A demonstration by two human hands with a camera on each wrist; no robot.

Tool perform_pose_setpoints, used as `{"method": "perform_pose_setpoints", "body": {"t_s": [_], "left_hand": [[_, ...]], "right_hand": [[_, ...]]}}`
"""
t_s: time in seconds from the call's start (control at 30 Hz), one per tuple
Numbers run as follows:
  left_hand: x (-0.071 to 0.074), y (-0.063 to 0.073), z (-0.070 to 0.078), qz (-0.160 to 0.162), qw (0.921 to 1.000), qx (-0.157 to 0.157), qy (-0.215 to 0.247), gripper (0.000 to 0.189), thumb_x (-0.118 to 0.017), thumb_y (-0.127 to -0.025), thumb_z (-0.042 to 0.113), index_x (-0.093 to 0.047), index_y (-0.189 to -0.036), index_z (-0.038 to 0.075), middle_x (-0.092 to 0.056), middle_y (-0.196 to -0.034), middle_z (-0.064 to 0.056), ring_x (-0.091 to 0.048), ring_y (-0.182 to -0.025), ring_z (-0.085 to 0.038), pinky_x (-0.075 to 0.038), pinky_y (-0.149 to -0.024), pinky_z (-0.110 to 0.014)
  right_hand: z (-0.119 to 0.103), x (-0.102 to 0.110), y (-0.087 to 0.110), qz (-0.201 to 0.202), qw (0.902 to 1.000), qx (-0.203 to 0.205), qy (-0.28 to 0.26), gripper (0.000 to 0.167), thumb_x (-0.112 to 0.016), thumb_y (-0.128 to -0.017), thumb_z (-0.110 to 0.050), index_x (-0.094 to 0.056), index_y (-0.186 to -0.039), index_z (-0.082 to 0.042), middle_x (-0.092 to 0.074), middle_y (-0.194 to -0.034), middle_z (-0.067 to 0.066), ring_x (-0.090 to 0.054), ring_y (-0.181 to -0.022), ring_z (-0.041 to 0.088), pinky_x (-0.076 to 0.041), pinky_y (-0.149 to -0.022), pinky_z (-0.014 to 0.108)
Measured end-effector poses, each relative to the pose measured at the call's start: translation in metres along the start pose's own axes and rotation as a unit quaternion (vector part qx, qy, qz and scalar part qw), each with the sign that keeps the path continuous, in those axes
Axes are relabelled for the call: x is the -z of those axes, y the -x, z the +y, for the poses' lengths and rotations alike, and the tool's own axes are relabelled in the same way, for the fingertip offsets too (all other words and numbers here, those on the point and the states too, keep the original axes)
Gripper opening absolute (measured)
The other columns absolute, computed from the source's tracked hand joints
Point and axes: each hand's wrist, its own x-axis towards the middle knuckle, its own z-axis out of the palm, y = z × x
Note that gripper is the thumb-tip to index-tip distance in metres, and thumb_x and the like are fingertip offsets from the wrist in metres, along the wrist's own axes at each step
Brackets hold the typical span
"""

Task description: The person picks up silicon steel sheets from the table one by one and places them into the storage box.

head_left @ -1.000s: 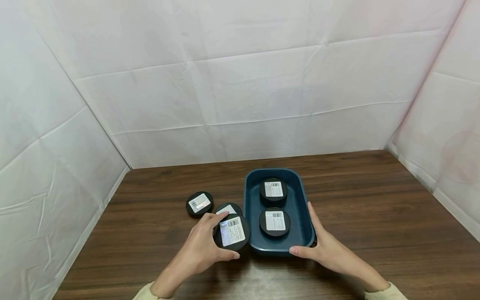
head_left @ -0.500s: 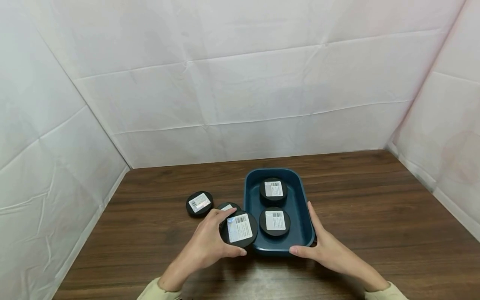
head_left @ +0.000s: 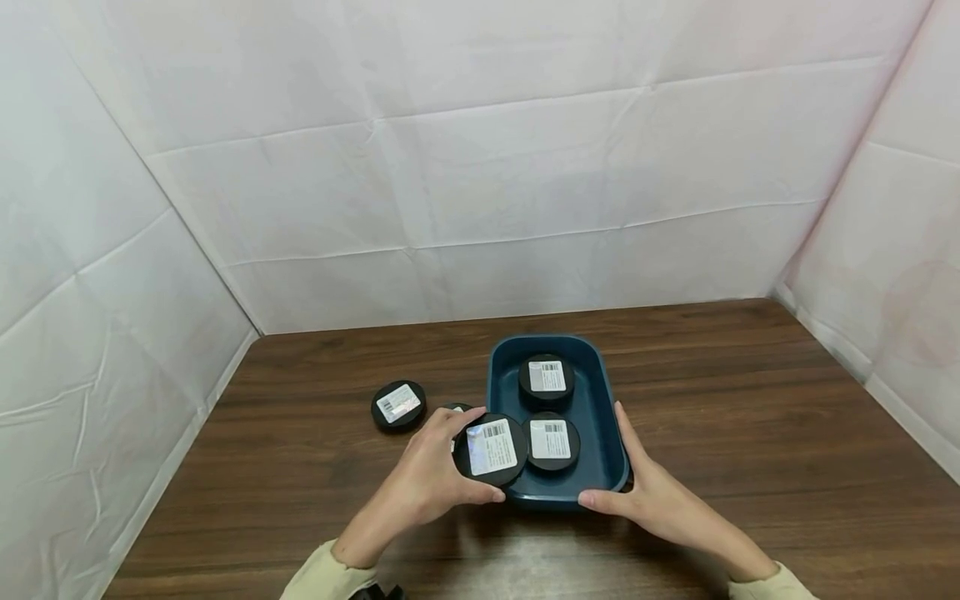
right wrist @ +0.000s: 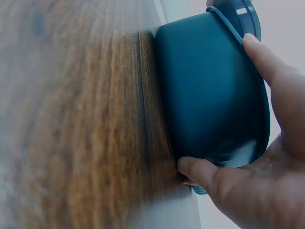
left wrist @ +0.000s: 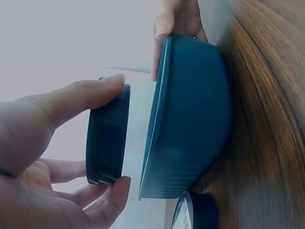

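Note:
My left hand (head_left: pixel 427 475) pinches a flat, round black container (head_left: pixel 491 450) with a white barcode label on top, thumb on its near side, fingers on the far side. In the left wrist view this container (left wrist: pixel 108 133) hangs just above the rim of a dark blue bin (left wrist: pixel 190 105). From the head, it overlaps the bin's left edge. My right hand (head_left: pixel 648 492) holds the bin at its near right corner, thumb at the front rim and fingers along the right wall. Inside lie two similar containers, one at the back (head_left: pixel 547 385) and one nearer (head_left: pixel 552 442).
Left of the bin, another labelled black container (head_left: pixel 398 406) lies on the brown wooden table (head_left: pixel 712 392). One more (head_left: pixel 457 408) sits close to the bin, mostly hidden behind my left hand. White sheeting (head_left: pixel 465 167) encloses the table at the back and sides.
My left hand has moved right and slightly away from me with the black container, from beside the bin to over its left rim. My right hand and the bin have stayed put.

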Motion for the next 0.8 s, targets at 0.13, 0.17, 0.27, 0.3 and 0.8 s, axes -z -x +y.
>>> {"method": "perform_pose_setpoints", "body": {"t_s": [0.13, 0.17, 0.27, 0.3, 0.8], "left_hand": [[-0.002, -0.003, 0.000, -0.003, 1.0000, -0.004, -0.003, 0.093, -0.097, -0.061, 0.030, -0.056, -0.143, 0.012, -0.056, -0.131, -0.016, -0.057, -0.108, -0.027, -0.050, -0.096, -0.048], [-0.003, -0.003, 0.000, -0.003, 1.0000, -0.004, -0.002, 0.094, -0.097, -0.061, 0.030, -0.055, -0.143, 0.011, -0.055, -0.132, -0.017, -0.057, -0.109, -0.027, -0.050, -0.096, -0.049], [-0.006, -0.004, 0.001, -0.005, 1.0000, 0.001, 0.001, 0.094, -0.097, -0.062, 0.030, -0.055, -0.144, 0.011, -0.054, -0.135, -0.018, -0.056, -0.111, -0.030, -0.050, -0.097, -0.050], [-0.006, -0.005, 0.002, -0.008, 1.0000, 0.004, 0.002, 0.094, -0.096, -0.063, 0.030, -0.054, -0.144, 0.011, -0.053, -0.135, -0.018, -0.056, -0.111, -0.030, -0.049, -0.097, -0.050], [-0.015, -0.017, 0.010, -0.026, 0.9995, -0.017, 0.009, 0.093, -0.095, -0.065, 0.026, -0.052, -0.145, 0.007, -0.056, -0.130, -0.016, -0.056, -0.111, -0.027, -0.050, -0.097, -0.046]], "right_hand": [[0.000, 0.000, 0.000, -0.001, 1.0000, -0.001, -0.001, 0.122, -0.077, -0.088, -0.036, 0.024, -0.157, -0.031, 0.000, -0.168, 0.024, -0.040, -0.138, 0.042, -0.041, -0.107, 0.059], [0.000, 0.000, 0.000, -0.001, 1.0000, -0.002, -0.001, 0.122, -0.077, -0.088, -0.036, 0.023, -0.157, -0.030, 0.000, -0.168, 0.024, -0.041, -0.137, 0.042, -0.041, -0.107, 0.059], [-0.001, 0.001, 0.000, 0.000, 1.0000, -0.008, 0.002, 0.122, -0.077, -0.088, -0.037, 0.023, -0.158, -0.029, 0.000, -0.168, 0.024, -0.042, -0.137, 0.041, -0.042, -0.106, 0.059], [-0.001, 0.001, 0.000, 0.000, 1.0000, -0.009, 0.003, 0.122, -0.077, -0.088, -0.038, 0.023, -0.158, -0.028, -0.001, -0.168, 0.024, -0.042, -0.136, 0.041, -0.042, -0.106, 0.058], [-0.001, 0.001, -0.001, 0.002, 0.9999, -0.010, 0.011, 0.121, -0.076, -0.088, -0.040, 0.023, -0.158, -0.029, -0.004, -0.167, 0.025, -0.046, -0.132, 0.038, -0.043, -0.105, 0.057]]}}
